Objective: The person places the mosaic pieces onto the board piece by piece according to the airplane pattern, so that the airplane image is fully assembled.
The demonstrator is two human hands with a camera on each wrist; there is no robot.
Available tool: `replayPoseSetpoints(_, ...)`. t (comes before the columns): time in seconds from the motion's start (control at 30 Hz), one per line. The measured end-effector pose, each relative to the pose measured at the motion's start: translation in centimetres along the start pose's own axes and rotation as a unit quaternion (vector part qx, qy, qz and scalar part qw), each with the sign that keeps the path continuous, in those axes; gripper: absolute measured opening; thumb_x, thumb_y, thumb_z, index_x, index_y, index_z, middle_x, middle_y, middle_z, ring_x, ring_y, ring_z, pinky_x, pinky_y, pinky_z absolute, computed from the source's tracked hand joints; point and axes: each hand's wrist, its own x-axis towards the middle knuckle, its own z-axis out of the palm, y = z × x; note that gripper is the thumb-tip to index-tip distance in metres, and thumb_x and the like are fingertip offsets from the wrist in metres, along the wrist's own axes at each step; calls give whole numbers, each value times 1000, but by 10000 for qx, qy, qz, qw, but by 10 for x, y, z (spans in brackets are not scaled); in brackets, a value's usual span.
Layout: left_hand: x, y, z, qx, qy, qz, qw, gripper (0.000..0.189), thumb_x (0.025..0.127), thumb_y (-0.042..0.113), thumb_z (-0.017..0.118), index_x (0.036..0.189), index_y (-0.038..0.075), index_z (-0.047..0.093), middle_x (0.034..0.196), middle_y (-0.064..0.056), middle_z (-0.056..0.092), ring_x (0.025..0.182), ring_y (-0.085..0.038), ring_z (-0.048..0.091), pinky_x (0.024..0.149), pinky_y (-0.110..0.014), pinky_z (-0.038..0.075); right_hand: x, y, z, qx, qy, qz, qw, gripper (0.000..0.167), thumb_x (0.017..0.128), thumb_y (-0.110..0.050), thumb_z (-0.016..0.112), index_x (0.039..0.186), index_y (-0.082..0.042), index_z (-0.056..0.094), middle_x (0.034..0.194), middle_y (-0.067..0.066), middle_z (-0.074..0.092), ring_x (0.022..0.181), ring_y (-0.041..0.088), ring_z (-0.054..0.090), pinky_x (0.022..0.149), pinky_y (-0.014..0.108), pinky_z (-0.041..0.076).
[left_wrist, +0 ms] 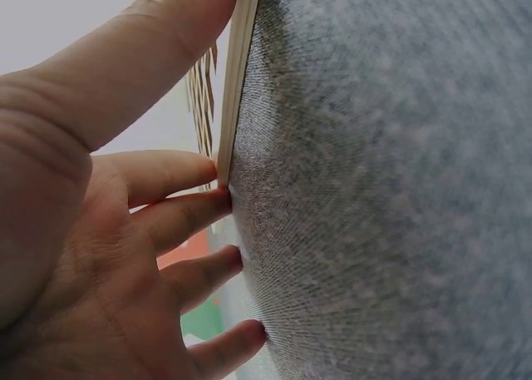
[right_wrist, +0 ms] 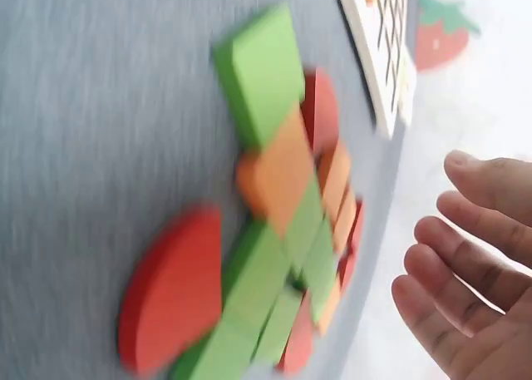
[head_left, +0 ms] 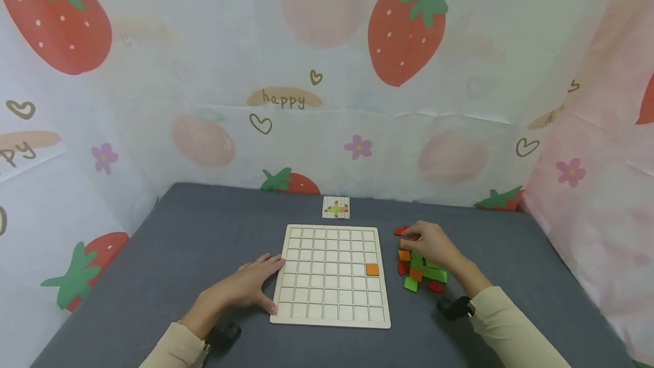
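A pale wooden grid board lies on the dark grey table. One orange square tile sits in a cell near its right edge. My left hand rests at the board's left edge, thumb and fingertips touching the rim, fingers spread. Over the far part of a pile of wooden pieces hovers my right hand. In the right wrist view its fingers are loosely bent, with nothing seen between them. The pile mixes green pieces, orange squares and red rounded pieces.
A small picture card with a coloured grid pattern lies behind the board. Behind the table hangs a cloth printed with strawberries, hearts and flowers. A green square lies at the pile's near edge.
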Motion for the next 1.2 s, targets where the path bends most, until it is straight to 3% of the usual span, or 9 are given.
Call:
replayPoseSetpoints(0.2,1,-1,0,-18,-35,-41,10000,105,63,33,88,149,4,37,157,-16,33,149,-40,19,114,-65,18,-3,23,-11,-47,169,509,9985,31,93,-16,65,116,4,68,112,21,65,100,35,62,83,47,54)
replayPoseSetpoints(0.5,1,-3,0,-54,-74,-54,9999,104,64,34,88,150,4,37,158,-15,33,149,-40,19,115,-65,18,-5,43,-10,61,149,1244,9921,35,92,-16,65,117,8,66,115,27,67,104,41,63,84,49,55)
replayPoseSetpoints(0.87,-2,0,-1,-99,-15,-30,9999,103,64,32,88,149,3,37,157,-16,33,149,-40,19,115,-65,17,-4,47,-4,-15,266,1523,9880,22,90,-14,68,100,4,73,93,17,72,80,26,66,69,41,55)
replayPoseSetpoints(1.2,-2,0,-2,-105,-5,31,9999,103,64,32,88,149,3,38,157,-16,34,149,-41,20,114,-66,18,-3,45,-3,-316,380,1858,9813,24,89,-16,68,96,7,74,87,18,72,73,24,65,63,39,54)
